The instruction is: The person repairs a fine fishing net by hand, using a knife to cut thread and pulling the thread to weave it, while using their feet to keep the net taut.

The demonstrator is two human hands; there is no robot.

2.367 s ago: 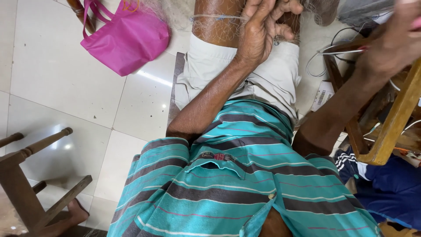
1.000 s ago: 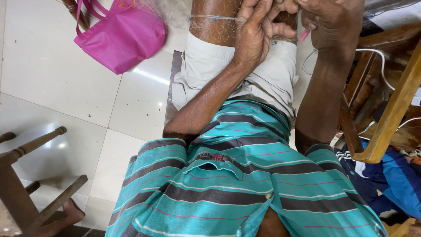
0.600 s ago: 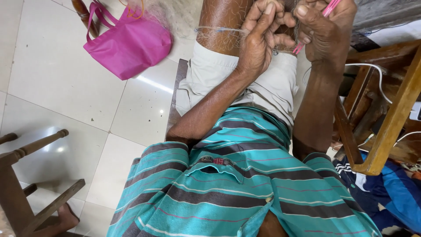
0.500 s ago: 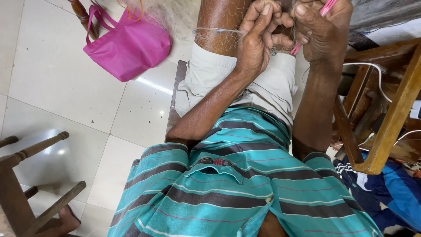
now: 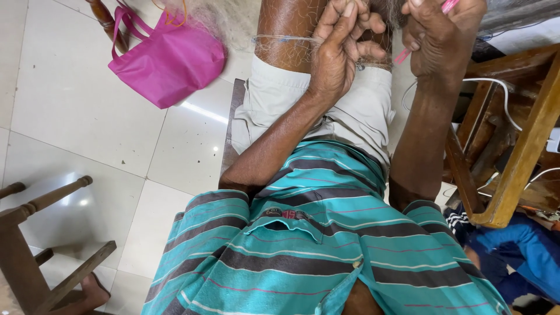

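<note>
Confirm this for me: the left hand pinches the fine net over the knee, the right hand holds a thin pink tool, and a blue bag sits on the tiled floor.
One detail is wrong: the bag on the tiled floor is pink, not blue, as the head view shows. The left hand does pinch the fine net over the knee, and the right hand holds a thin pink tool.

Both forearms reach forward from the torso, elbows bent. The left hand (image 5: 341, 49) sits over the bare knees, index finger stretched straight, the other fingers curled in as if pinching. The right hand (image 5: 440, 38), just beside it and slightly higher, is closed in a loose fist, wrist bent.
</note>
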